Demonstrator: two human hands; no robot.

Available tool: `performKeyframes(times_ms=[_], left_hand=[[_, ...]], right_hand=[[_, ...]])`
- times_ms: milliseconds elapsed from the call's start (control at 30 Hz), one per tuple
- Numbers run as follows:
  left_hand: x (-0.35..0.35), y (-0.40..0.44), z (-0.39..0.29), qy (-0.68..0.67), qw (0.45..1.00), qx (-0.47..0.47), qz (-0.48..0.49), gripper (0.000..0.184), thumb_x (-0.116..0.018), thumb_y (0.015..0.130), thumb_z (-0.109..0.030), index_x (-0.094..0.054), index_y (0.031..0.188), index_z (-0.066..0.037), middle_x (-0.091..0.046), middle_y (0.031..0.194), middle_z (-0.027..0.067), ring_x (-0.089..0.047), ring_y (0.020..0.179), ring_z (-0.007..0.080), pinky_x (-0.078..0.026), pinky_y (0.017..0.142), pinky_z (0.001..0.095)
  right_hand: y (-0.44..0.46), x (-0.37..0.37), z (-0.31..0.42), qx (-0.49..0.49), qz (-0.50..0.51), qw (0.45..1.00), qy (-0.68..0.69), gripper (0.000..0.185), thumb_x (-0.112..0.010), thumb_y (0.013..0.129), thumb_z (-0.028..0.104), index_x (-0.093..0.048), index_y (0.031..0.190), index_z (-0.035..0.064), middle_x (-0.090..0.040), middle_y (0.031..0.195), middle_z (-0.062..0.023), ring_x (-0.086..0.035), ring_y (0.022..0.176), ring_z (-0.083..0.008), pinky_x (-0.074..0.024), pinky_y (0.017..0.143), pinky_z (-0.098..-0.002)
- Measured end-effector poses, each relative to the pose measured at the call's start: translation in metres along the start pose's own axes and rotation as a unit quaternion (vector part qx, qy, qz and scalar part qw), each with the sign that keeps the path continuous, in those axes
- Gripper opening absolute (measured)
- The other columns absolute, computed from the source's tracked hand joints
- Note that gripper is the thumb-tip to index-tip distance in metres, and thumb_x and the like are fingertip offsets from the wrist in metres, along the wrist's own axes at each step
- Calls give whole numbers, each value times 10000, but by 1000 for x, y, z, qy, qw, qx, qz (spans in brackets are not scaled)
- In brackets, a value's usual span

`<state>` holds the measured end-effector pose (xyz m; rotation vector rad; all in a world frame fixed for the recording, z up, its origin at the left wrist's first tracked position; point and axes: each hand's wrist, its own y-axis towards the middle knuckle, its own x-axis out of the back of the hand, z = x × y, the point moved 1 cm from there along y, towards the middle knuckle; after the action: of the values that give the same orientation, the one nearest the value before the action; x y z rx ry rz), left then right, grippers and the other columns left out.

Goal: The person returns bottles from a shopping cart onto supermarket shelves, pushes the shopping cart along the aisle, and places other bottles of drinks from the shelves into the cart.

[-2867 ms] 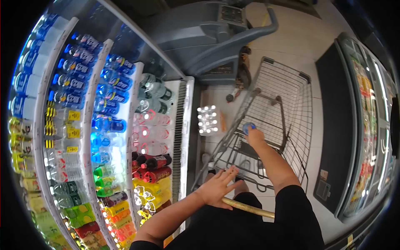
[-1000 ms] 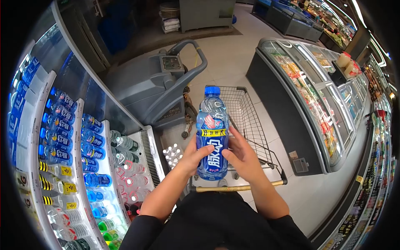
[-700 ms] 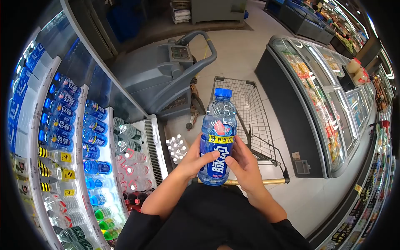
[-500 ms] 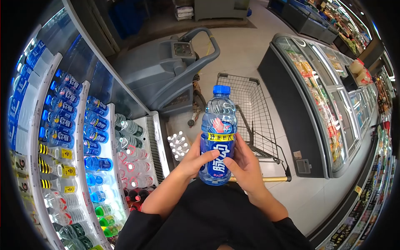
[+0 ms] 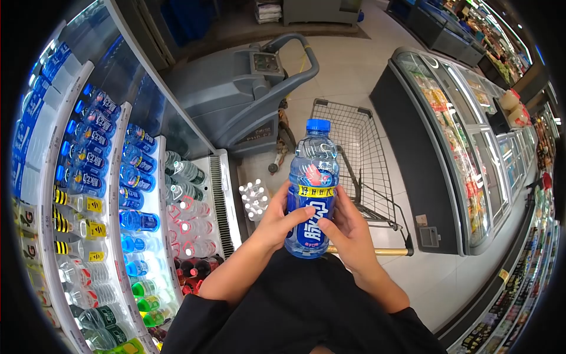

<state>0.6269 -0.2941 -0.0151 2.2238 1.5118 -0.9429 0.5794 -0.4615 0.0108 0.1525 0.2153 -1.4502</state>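
Observation:
A clear bottle of drink [image 5: 312, 159] with a blue cap and a blue label stands upright between my two hands, in front of my chest. My left hand [image 5: 283, 215] wraps its left side, thumb lying across the label. Around the right side my right hand [image 5: 348, 227] is closed, its thumb also pressed on the front. The fingers behind the bottle are partly hidden. Just beyond the bottle is a wire shopping cart [image 5: 359, 135] with a yellow handle bar.
On the left, a lit drinks shelf [image 5: 121, 177] holds rows of bottles. A grey floor-cleaning machine [image 5: 230, 88] stands ahead. White-capped bottles [image 5: 254, 199] sit on the floor by the shelf. A glass-topped freezer [image 5: 436, 147] runs along the right.
The view has shifted slightly, so the shelf and machine appear a little further right. Both hands keep the same hold on the bottle.

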Motion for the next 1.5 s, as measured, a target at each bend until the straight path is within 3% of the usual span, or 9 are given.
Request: performKeyframes(times_ms=[600,667,800,933,1067,1200,1233,1367,1500], left_hand=[[-17,-4,19,51,994,-96,-29,664,-768,870,-5,-435,1444,12,-633,1290,128,-636,1166,182,-518,1013,353],[-22,-2,18,49,993,-102,-42,673,-762,878,-2,-411,1452,20,-634,1279,128,-637,1163,181,-529,1002,351],[-25,0,20,78,989,-90,-88,755,-748,894,14,-298,1501,21,-605,1301,144,-635,1161,193,-551,979,347],[-17,-2,31,152,977,-134,-65,717,-678,977,-89,-250,1545,8,-499,1398,168,-534,1282,207,-466,1070,396],[-11,-9,22,101,988,-115,-13,673,-611,1032,-182,-254,1575,-3,-440,1447,160,-430,1372,228,-351,1152,420],[-23,-15,19,89,993,-77,8,757,-696,977,-183,-271,1580,-14,-431,1506,162,-421,1410,241,-343,1173,418],[-19,-12,21,45,997,-24,50,826,-741,942,-177,-252,1590,-27,-465,1491,160,-454,1396,238,-372,1164,428],[-23,-18,15,33,996,-21,84,812,-747,938,-157,-264,1579,-35,-500,1462,137,-512,1344,235,-435,1123,414],[-21,-22,23,27,999,-11,47,782,-732,949,-140,-272,1573,-34,-500,1457,130,-503,1348,225,-422,1131,410]], right_hand=[[-11,8,-3,-17,26,997,71,863,-679,967,60,-131,1630,-8,-354,1592,-230,-384,1465,-297,-334,1189,-430],[-16,10,-12,151,-56,963,-214,855,-708,950,103,-182,1609,-39,-361,1582,-256,-392,1467,-321,-363,1172,-433],[-18,2,-4,154,-14,910,-384,968,-826,857,192,-234,1582,-54,-431,1522,-266,-455,1420,-352,-411,1133,-434],[-16,4,-24,53,-35,986,-151,1098,-880,800,179,-164,1605,-33,-393,1550,-250,-436,1432,-315,-394,1148,-426],[-18,19,-14,47,15,999,16,1091,-817,829,43,-80,1632,-6,-354,1587,-197,-395,1454,-283,-363,1176,-414],[-22,23,-2,-6,44,989,140,1117,-797,836,-11,-46,1658,82,-328,1611,-193,-385,1471,-277,-358,1187,-417],[-23,24,-5,-5,49,988,145,1120,-791,840,-18,-41,1663,104,-343,1604,-188,-400,1462,-280,-366,1181,-429],[-24,26,-8,-14,79,987,138,1118,-796,839,-4,-48,1663,101,-349,1602,-182,-406,1457,-285,-368,1176,-426],[-17,29,-6,13,100,993,67,1076,-803,844,28,-90,1649,34,-358,1595,-178,-396,1461,-284,-333,1190,-433]])
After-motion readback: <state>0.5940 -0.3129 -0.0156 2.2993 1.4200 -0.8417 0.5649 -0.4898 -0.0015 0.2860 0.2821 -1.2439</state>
